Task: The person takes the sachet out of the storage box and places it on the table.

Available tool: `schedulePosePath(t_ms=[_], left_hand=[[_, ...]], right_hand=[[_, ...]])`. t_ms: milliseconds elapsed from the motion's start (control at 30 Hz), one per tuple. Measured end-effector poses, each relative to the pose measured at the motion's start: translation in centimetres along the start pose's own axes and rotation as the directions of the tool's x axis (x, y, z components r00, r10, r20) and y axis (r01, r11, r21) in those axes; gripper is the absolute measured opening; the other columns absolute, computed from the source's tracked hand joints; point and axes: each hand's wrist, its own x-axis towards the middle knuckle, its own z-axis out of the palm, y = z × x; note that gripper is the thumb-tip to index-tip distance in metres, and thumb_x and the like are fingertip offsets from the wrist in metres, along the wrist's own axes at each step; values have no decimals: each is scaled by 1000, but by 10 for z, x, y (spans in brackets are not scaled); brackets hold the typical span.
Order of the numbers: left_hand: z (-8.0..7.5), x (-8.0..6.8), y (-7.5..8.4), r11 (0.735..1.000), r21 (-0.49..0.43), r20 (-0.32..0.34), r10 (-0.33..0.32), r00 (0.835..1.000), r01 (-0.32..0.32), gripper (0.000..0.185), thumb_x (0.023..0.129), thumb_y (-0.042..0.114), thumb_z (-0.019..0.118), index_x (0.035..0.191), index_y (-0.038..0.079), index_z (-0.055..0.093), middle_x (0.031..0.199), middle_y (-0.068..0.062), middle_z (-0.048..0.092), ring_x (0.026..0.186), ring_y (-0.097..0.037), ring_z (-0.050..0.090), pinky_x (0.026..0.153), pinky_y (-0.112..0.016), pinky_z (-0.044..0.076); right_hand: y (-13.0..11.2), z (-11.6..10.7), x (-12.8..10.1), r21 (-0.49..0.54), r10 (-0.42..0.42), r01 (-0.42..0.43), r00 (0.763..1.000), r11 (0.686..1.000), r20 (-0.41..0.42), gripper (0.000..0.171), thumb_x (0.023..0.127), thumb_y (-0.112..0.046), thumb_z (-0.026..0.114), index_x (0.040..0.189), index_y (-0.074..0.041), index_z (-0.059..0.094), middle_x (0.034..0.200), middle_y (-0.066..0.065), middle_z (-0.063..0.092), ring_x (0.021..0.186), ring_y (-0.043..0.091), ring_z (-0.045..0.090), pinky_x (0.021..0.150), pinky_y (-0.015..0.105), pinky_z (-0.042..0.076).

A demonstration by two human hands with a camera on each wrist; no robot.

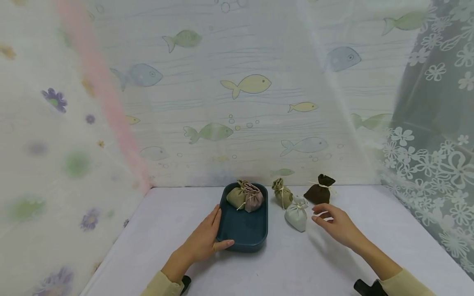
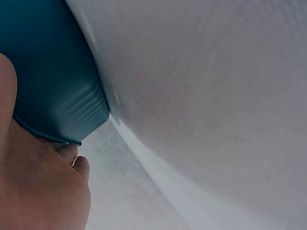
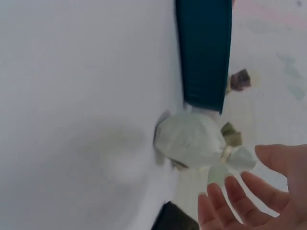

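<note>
A dark blue rectangular tray (image 1: 244, 233) stands on the table, holding a green drawstring pouch (image 1: 235, 199) and a mauve drawstring pouch (image 1: 254, 200) at its far end. My left hand (image 1: 203, 236) rests against the tray's left side with straight fingers, its thumb on the near rim. Right of the tray lies a white drawstring pouch (image 1: 297, 216), with an olive pouch (image 1: 282, 195) behind it. A dark brown pouch (image 1: 320, 190) sits farther right. My right hand (image 1: 338, 225) hovers just right of the white pouch (image 3: 191, 140), fingers loosely bent, holding nothing.
A white cloth covers the table (image 1: 155, 230). Behind it hangs a fish-print curtain (image 1: 244, 135), with a flower-print curtain (image 1: 74, 164) on the left and a lace one (image 1: 437, 164) on the right. A black object (image 3: 175, 218) shows low in the right wrist view.
</note>
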Motion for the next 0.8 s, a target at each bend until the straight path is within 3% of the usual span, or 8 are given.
schedulePosePath(t_ms=[333,533,800], left_hand=[[-5,-2,5,1000,-13,0,2,1000,-2,107,95,63,62,161,-7,14,170,-22,7,155,-37,16,122,-53,24],[-6,-2,5,1000,-12,4,-3,1000,3,107,95,63,62,161,-7,14,170,-22,7,155,-37,16,122,-53,24],[-3,-1,4,1000,-9,8,0,1000,0,108,95,64,62,161,-7,14,170,-22,6,155,-36,16,122,-53,24]], right_hand=[[-32,16,2,102,-86,83,996,991,21,26,97,-10,71,119,2,67,116,13,69,100,25,67,84,32,57],[-48,35,17,151,-136,123,987,981,81,27,98,-8,70,123,0,65,117,15,67,105,28,66,91,38,57],[-57,62,45,187,-152,133,984,973,93,37,97,-11,70,130,3,61,125,20,65,114,38,64,97,50,54]])
